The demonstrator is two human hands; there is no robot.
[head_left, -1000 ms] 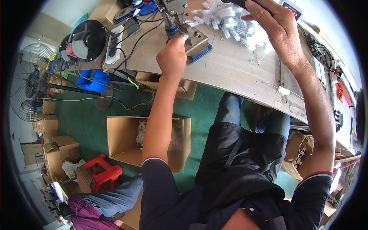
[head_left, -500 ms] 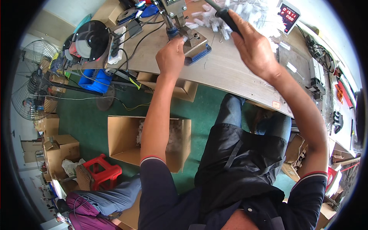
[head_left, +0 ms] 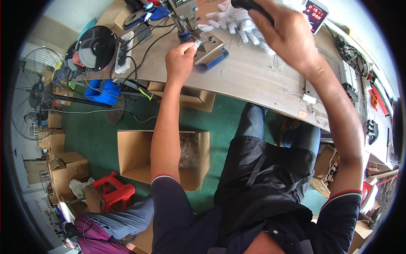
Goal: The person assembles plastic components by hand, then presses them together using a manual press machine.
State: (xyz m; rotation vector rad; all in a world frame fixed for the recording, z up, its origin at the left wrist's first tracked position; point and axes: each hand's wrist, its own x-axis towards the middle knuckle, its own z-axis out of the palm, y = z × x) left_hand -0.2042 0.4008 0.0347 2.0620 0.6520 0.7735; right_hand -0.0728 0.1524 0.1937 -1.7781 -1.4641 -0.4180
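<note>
My left hand is closed in a pinch on a small white-bristled brush, holding it against the metal base of a bench press. The press's upper part is cut off by the top edge. Raised over the table, my right hand wraps round a black lever handle, whose far end runs out of view. Between the two hands lies a heap of similar white brushes with wire stems, partly hidden behind my right hand.
A display box with red digits stands behind the heap. One loose brush lies near the table's front edge. Cables and a power strip are at left. Below are an open carton, a red stool and another person's leg.
My right hand and the lever handle have moved up in the picture, and the hand looks larger. My left hand still pinches at the press base; the whole view has shifted slightly.
</note>
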